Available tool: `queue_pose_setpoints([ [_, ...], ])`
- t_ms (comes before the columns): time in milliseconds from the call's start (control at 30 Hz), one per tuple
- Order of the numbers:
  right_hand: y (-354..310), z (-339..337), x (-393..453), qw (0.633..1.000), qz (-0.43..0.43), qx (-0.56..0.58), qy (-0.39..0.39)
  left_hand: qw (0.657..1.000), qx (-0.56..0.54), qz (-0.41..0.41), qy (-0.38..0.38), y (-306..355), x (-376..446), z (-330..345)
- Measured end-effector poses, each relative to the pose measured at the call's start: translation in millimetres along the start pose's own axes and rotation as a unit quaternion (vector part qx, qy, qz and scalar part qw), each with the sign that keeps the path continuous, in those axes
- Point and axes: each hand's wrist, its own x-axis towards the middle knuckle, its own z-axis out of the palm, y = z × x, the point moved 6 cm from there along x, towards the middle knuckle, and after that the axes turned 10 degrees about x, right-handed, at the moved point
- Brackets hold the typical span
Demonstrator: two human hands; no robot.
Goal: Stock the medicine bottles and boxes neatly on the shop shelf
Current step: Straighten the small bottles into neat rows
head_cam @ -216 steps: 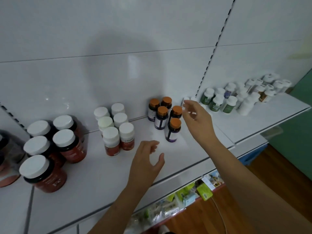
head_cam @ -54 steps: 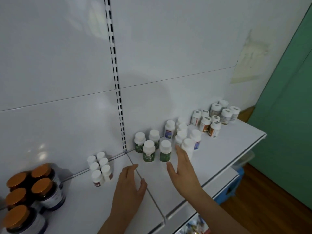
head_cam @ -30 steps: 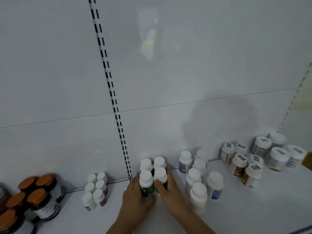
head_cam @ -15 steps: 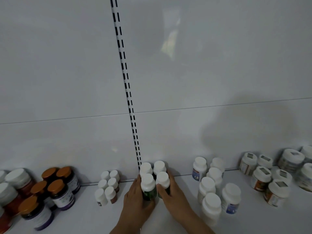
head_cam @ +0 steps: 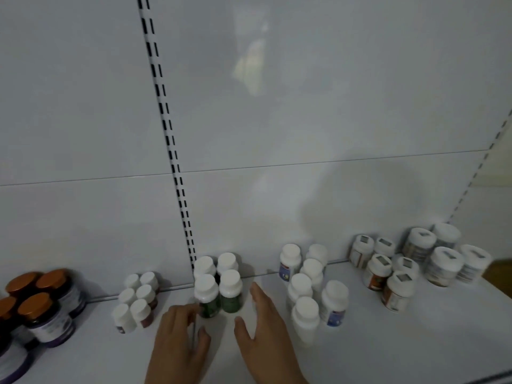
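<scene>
Several green bottles with white caps (head_cam: 219, 284) stand in a tight square block at the back of the white shelf (head_cam: 388, 345), next to the slotted upright. My left hand (head_cam: 178, 342) hovers just in front of them on the left, fingers relaxed, fingertips close to the front left bottle. My right hand (head_cam: 266, 325) is flat and open to the right of the block, a little apart from the bottles. Neither hand holds anything.
Small white bottles (head_cam: 137, 300) cluster to the left, orange-capped dark jars (head_cam: 41, 303) at far left. White bottles with blue labels (head_cam: 310, 286) stand to the right, and wider labelled jars (head_cam: 410, 261) at far right. The white back panel (head_cam: 277, 134) rises behind.
Both hands have let go of the green bottles and drawn back towards me. The bottle block stays where it was pushed.
</scene>
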Motion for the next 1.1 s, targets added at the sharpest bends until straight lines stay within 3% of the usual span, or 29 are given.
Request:
queue_pose_setpoints([
  [167,-32,-45,-21,0.993,-0.101,0.006,0.061,0.993,-0.026,0.109,-0.043,60,2,3],
  [333,-51,-109,-22,0.957,-0.193,-0.068,0.204,0.977,-0.074,0.163,-0.120,108,6,36],
  [433,-26,-141,-10,0.948,-0.155,-0.118,0.251,0.969,-0.077,0.172,-0.160,131,8,59],
  [567,35,-155,2,0.979,0.002,-0.065,0.192,0.960,-0.028,0.165,-0.223,142,11,90],
  [700,64,-149,2,0.986,0.089,0.048,0.135,0.955,-0.050,0.143,-0.255,139,18,107],
  [833,72,-146,6,0.989,0.066,0.072,0.111,0.954,-0.059,0.145,-0.255,135,34,109],
  [1100,76,-141,31,0.989,0.031,0.120,0.077,0.923,-0.115,0.166,-0.327,148,52,110],
])
